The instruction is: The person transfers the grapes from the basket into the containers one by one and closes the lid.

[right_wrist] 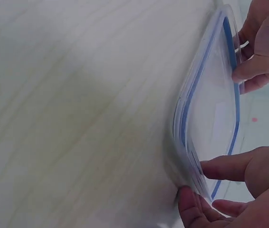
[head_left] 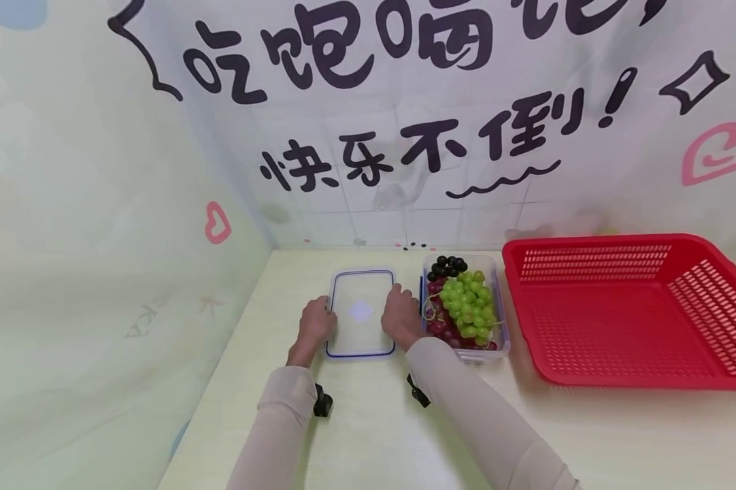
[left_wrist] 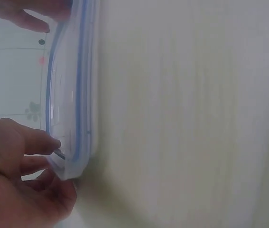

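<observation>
A clear plastic container lid [head_left: 362, 333] with a blue sealing ring lies low over the table, its ring side facing up. My left hand [head_left: 318, 320] pinches its left edge, thumb on the inner side and fingers curled outside, as the left wrist view shows with the lid's clear rim [left_wrist: 72, 166]. On the opposite edge, my right hand [head_left: 400, 314] grips the lid [right_wrist: 215, 109] between thumb and curled fingers. Just right of that hand stands a clear box [head_left: 504, 344] filled with green grapes [head_left: 468, 306], dark red grapes [head_left: 443, 327] and black grapes [head_left: 446, 267].
A large red plastic basket [head_left: 607, 327] with slotted sides sits on the right of the pale table [head_left: 368, 422]. Behind the table hangs a white printed cloth [head_left: 368, 224] with black lettering, and another pale cloth [head_left: 129, 272] covers the left side.
</observation>
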`<state>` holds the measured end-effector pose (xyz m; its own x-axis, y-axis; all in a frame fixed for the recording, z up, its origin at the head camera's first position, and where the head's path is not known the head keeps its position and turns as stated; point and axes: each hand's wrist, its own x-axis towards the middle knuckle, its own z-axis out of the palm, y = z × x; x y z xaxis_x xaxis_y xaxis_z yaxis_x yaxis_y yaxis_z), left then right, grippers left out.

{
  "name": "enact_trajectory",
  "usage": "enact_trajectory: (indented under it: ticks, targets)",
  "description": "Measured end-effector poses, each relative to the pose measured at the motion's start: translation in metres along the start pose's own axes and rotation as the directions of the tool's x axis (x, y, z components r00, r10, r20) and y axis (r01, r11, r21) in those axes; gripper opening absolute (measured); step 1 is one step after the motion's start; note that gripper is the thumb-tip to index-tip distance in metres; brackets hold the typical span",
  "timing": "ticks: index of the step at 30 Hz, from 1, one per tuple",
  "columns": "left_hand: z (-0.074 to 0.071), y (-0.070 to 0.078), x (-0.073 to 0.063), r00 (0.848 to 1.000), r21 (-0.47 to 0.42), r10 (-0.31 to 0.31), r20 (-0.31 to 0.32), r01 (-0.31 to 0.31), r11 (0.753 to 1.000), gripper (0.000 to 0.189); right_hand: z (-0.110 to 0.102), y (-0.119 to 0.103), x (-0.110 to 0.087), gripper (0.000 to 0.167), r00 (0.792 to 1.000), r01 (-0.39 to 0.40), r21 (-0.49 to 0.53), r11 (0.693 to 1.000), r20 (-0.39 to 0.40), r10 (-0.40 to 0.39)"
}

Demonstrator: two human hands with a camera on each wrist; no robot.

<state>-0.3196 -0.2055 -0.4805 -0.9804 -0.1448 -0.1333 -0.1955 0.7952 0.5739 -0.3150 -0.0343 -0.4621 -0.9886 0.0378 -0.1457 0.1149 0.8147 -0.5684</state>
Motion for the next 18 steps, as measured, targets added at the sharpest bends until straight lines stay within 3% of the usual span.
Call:
enact_trajectory:
  ticks: [9, 18]
  targets:
    - [-0.006, 0.002, -0.004, 0.997, -0.014, 0.015, -0.072, -0.016, 1.000, 0.049, -0.007, -0.003, -0.002, 0.038, 0.998, -0.055, 0.088, 0.995, 0.045, 0.051]
    - [-0.026, 0.004, -0.012, 0.993, 0.000, 0.045, -0.114, -0.045, 0.999, 0.048, -0.022, -0.015, -0.002, 0.027, 0.995, -0.039, 0.090, 0.995, 0.097, 0.031]
